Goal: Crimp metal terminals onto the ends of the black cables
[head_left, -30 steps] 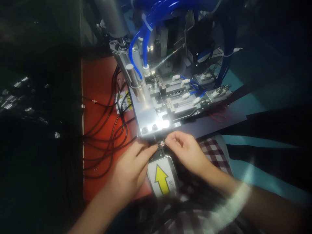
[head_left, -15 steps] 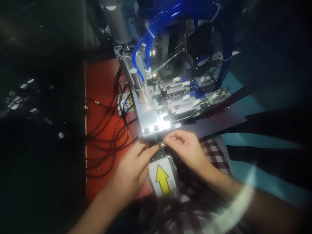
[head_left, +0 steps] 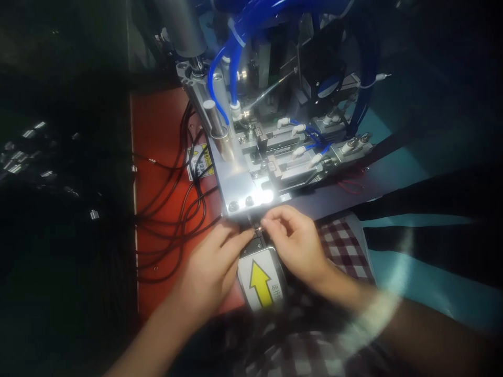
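A metal machine plate [head_left: 239,188] with bolts at its front edge stands in the middle. Just in front of that edge, my left hand [head_left: 214,256] reaches in from the left, its thumb and finger at a small shiny part [head_left: 258,228]. From the other side my right hand [head_left: 294,241] has its fingers curled, with thumb and fingertip pinched beside the same part. What either hand grips is too small to make out. Below the fingertips is a white label with a yellow arrow [head_left: 260,283].
Black cables [head_left: 184,209] cross the red surface [head_left: 153,125] on the left. Blue tubes [head_left: 236,68] and a metal cylinder [head_left: 183,31] rise at the back. Pneumatic slides [head_left: 291,162] extend to the right. Small shiny pieces [head_left: 23,157] lie at far left.
The view has shifted slightly, so the machine sits a little further up and left. Both hands stay at the small part, with the right fingers a little more bent.
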`<action>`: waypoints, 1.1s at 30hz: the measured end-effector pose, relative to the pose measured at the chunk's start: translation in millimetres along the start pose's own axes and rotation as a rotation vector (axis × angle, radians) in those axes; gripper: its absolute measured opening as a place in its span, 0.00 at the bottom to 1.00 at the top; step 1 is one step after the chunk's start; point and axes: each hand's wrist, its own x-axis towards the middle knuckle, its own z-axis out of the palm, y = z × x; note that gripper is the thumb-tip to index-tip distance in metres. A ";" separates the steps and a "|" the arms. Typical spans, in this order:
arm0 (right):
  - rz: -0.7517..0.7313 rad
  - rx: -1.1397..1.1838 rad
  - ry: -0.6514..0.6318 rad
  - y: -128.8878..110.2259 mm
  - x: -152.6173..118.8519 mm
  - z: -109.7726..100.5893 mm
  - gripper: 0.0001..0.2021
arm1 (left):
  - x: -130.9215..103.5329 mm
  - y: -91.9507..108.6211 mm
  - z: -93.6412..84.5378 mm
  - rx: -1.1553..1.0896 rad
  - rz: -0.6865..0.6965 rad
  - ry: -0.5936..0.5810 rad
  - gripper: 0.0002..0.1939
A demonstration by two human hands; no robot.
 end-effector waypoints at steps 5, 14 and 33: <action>0.144 0.114 0.000 -1.7 -1.9 1.7 0.06 | 0.4 0.2 0.6 -0.001 0.003 -0.003 0.13; 0.661 0.358 -0.278 -14.8 15.2 -13.1 0.13 | 0.5 1.0 -1.3 0.013 0.007 -0.018 0.13; 0.411 0.183 -0.312 -7.7 10.8 -17.4 0.06 | 2.7 1.7 -12.5 0.174 0.043 -0.193 0.18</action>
